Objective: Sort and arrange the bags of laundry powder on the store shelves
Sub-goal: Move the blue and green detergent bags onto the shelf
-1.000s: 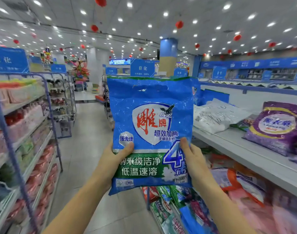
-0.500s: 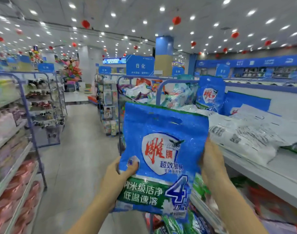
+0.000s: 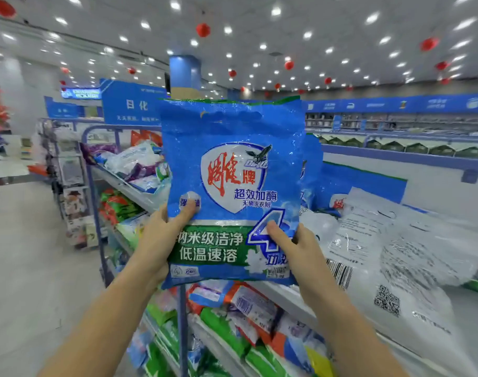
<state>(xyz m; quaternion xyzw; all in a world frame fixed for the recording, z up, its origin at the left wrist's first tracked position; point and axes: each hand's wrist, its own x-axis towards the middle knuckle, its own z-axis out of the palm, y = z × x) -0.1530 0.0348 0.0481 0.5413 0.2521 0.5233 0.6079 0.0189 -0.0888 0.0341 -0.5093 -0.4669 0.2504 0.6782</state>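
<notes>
One blue bag (image 3: 232,172) reading 雕牌, 超效加酶, 纳米级洁净, 低温速溶 and a big 4 is held upright in front of the top shelf (image 3: 466,303), with the left hand (image 3: 161,238) and right hand (image 3: 300,248) gripping its lower sides, thumbs in front and fingers wrapped behind, while two matching bags (image 3: 362,186) stand beyond it and a sign (image 3: 135,104) reads 日化.

Fingers of left hand (image 3: 159,240) and right hand (image 3: 300,251) out of sight behind blue bag (image 3: 232,172).

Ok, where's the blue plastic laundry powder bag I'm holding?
The blue bag is centre of head view, upright between the left hand and right hand, left of white plastic bags on the shelf.
</notes>
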